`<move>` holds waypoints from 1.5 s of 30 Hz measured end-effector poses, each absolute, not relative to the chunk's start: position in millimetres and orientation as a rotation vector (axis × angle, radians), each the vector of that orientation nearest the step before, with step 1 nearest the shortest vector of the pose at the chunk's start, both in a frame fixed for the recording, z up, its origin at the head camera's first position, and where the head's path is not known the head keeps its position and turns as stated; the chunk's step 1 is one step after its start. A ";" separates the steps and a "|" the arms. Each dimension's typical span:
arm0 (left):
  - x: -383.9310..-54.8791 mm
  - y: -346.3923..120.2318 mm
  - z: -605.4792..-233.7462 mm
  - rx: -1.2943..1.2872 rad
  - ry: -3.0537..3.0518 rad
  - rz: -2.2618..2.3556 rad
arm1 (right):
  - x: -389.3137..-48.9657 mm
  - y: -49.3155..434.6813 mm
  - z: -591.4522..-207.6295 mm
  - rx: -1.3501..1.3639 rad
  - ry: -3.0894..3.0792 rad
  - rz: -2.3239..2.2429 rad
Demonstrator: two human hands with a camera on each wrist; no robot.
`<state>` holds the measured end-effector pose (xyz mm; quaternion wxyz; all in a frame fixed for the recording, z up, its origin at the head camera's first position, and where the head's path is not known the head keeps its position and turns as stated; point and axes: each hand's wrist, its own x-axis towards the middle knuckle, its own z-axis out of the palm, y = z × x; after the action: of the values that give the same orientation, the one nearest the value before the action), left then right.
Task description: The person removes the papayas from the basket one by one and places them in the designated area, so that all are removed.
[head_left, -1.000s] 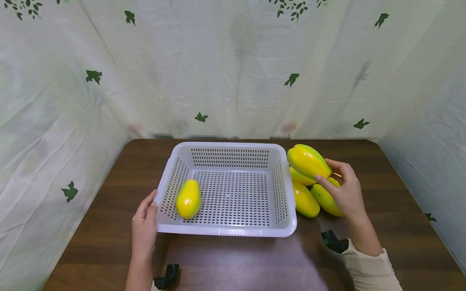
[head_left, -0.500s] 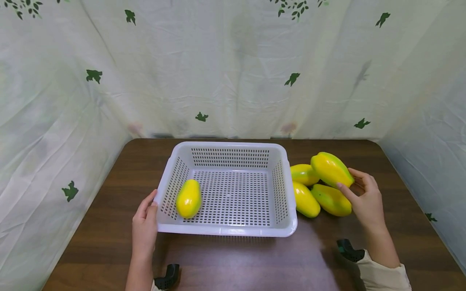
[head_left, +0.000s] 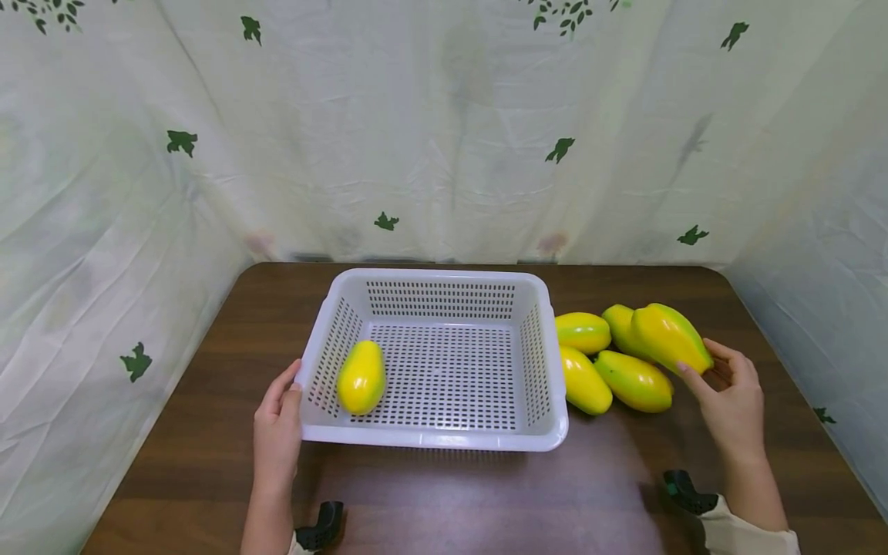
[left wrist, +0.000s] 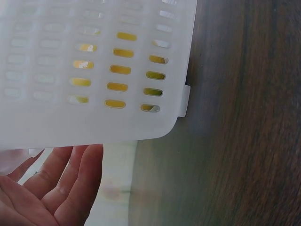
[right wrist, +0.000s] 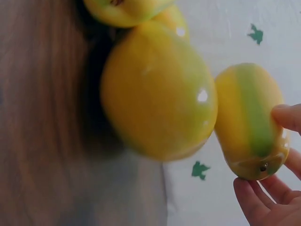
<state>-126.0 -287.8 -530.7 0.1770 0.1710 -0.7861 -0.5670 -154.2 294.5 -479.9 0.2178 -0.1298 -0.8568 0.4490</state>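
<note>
My left hand grips the left rim of a white perforated plastic basket, its fingers under the rim in the left wrist view. One yellow-green papaya lies in the basket's left part. At the right, my right hand holds another papaya by its near end, thumb on one side and fingers on the other. In the head view it overlaps a papaya behind it. Further papayas lie between it and the basket: one at the back, one in front, one nearer the hand.
The brown wooden table runs back to a pale curtain printed with green leaves and birds. More curtain hangs at both sides. A black wrist mount sits by the left wrist, another black mount by the right.
My right hand has carried its papaya rightward and a little nearer, away from the basket's right rim, uncovering papayas beneath. The left hand and the basket stay in place.
</note>
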 end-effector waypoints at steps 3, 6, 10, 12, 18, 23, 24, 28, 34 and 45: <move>-126.2 -287.0 -529.3 0.484 -2.225 -1.616 | -158.9 317.8 -508.6 -0.406 -2.382 1.237; -126.1 -286.2 -528.0 0.491 -2.226 -1.616 | -158.6 331.1 -522.4 -0.471 -2.389 1.237; -126.3 -286.1 -527.5 0.499 -2.225 -1.618 | -152.4 338.8 -527.2 -0.535 -2.388 1.224; -126.7 -286.6 -528.2 0.500 -2.222 -1.622 | -148.5 340.4 -526.9 -0.562 -2.389 1.227; -127.0 -289.9 -532.1 0.492 -2.239 -1.604 | -131.3 327.3 -507.3 -0.655 -2.394 1.257; -126.3 -290.1 -530.7 0.495 -2.244 -1.604 | -114.5 300.7 -477.7 -0.741 -2.430 1.250; -126.2 -290.0 -530.4 0.496 -2.246 -1.604 | -112.5 297.7 -475.3 -0.748 -2.433 1.252; -126.1 -289.2 -529.5 0.501 -2.244 -1.615 | -109.0 296.2 -476.6 -0.769 -2.440 1.267; -125.9 -287.8 -528.8 0.518 -2.243 -1.635 | -107.2 296.5 -484.5 -0.762 -2.445 1.287; -126.4 -289.7 -534.2 0.515 -2.260 -1.598 | -105.7 298.3 -493.5 -0.656 -2.543 1.279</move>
<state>-126.4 -289.7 -534.2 0.1623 0.1804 -0.7922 -0.5599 -105.7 298.3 -493.5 0.1098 -0.2231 -0.8653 0.4353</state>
